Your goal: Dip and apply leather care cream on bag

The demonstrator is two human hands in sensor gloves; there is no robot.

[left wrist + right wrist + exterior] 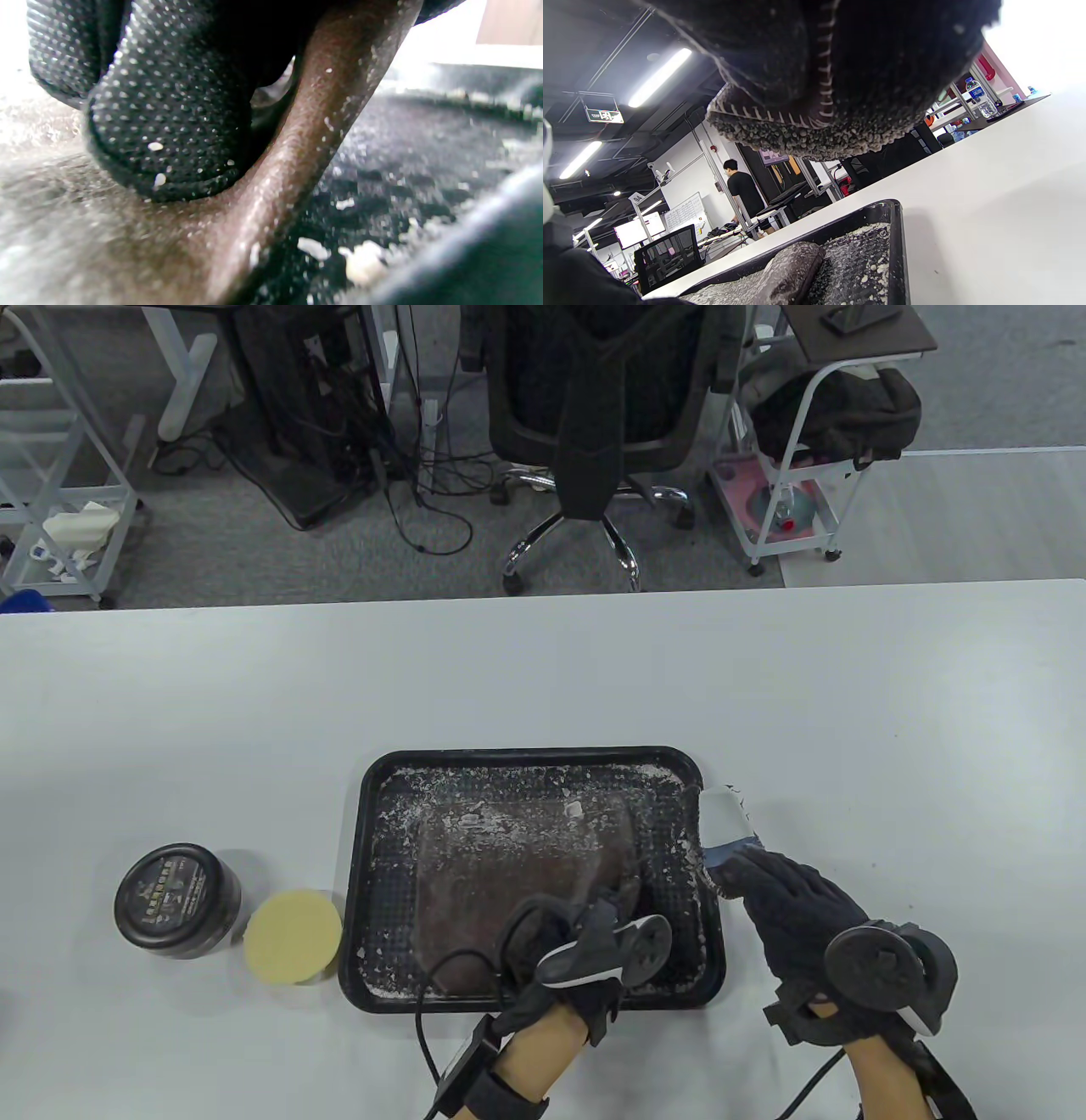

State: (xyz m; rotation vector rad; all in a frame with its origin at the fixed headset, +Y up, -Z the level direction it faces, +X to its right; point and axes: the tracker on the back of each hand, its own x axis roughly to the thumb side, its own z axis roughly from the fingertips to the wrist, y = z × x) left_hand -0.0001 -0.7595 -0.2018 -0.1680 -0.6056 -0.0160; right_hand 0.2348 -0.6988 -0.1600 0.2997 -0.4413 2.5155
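Observation:
A brown leather bag [509, 865] lies flat in a black tray [356, 848], both speckled with white cream flakes. My left hand [594, 920] rests on the bag's near right corner. In the left wrist view a gloved fingertip [169, 127] presses on the leather while a brown strap [305, 140] rises up into the hand. My right hand [789, 899] grips a white and blue-grey applicator [725, 827] just over the tray's right rim. Its fuzzy stitched edge [818, 140] hangs above the tray [899, 237] and the bag [789, 271].
A black labelled cream jar [176, 901] stands left of the tray, with a round pale-yellow piece [293, 937] beside it. The white table [891, 712] stretches bare to the far side and right. An office chair [594, 415] and carts stand beyond the edge.

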